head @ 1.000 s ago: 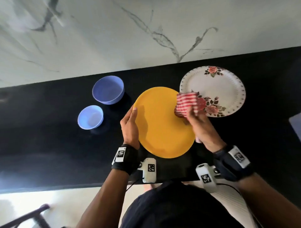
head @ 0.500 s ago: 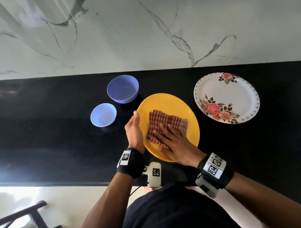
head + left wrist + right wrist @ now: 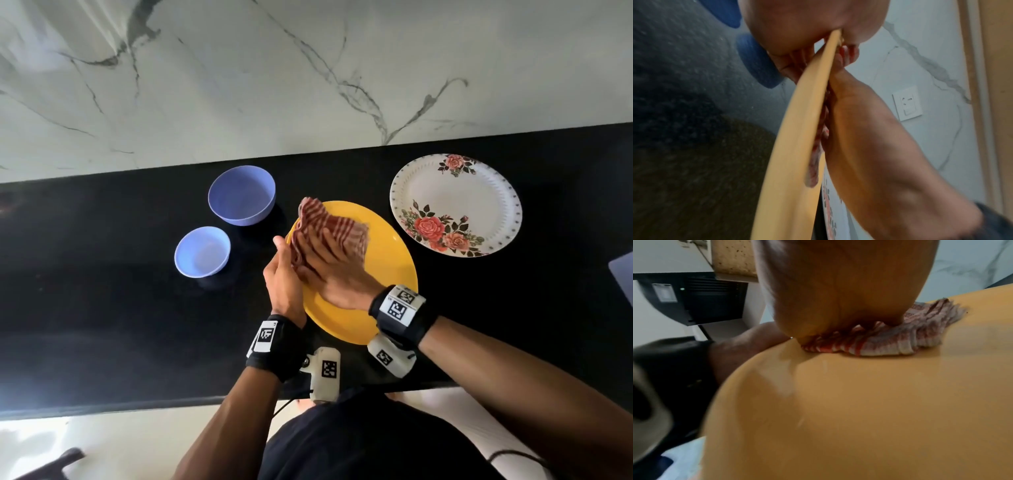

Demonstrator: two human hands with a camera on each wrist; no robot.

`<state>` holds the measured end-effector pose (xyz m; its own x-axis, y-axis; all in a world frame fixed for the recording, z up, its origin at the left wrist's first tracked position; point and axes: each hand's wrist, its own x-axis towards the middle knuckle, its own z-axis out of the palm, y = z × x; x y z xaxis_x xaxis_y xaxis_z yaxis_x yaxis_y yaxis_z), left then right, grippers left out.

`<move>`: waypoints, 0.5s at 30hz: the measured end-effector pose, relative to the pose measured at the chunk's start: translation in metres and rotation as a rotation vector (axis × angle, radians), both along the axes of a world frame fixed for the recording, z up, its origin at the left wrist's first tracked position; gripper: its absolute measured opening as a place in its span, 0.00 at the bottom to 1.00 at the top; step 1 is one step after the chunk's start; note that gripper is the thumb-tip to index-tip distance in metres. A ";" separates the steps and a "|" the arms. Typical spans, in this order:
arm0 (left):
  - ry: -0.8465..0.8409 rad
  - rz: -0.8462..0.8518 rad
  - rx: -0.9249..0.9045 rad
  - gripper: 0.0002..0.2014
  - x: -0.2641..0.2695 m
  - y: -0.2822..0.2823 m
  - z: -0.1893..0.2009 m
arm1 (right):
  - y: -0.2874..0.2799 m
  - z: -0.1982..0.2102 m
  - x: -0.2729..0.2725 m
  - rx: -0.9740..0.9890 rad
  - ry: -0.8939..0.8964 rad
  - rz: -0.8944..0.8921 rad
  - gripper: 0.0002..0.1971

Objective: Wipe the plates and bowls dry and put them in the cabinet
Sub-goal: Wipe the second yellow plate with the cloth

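Where the black desk (image 3: 102,308) runs bare along its left stretch and near edge, two blue bowls sit toward the middle: the small bowl (image 3: 202,251) nearer, the large bowl (image 3: 241,195) just beyond it and slightly right, the two close but apart. Right of them the left hand (image 3: 286,274) grips the left rim of the yellow plate (image 3: 383,274), thumb on the upper face and fingers beneath, as the left wrist view shows; that view also shows the plate tilted up off the desk. The right hand (image 3: 329,265) lies on the plate with fingers straight and spread, pressing the red checked cloth (image 3: 329,222) flat against the plate's far-left part; a corner of the cloth hangs past the far rim. The plate's near-right face is bare. Farther right, well apart from the yellow plate, the floral plate (image 3: 455,205) lies flat near the desk's far edge, below the marble wall (image 3: 308,85), with bare black desk on its right.
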<state>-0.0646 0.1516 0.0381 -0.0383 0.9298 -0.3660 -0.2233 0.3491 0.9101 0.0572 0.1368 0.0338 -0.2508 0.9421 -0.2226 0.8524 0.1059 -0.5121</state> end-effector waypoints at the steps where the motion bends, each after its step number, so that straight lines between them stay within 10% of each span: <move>1: -0.013 0.005 -0.025 0.30 -0.002 0.000 0.001 | -0.003 -0.004 0.000 0.000 0.004 0.026 0.32; 10: 0.001 -0.001 -0.064 0.34 -0.001 -0.002 0.006 | 0.023 -0.007 0.032 -0.114 -0.009 -0.127 0.45; 15: -0.036 0.018 -0.045 0.31 0.003 0.003 0.013 | 0.012 0.019 0.013 -0.014 -0.182 0.140 0.34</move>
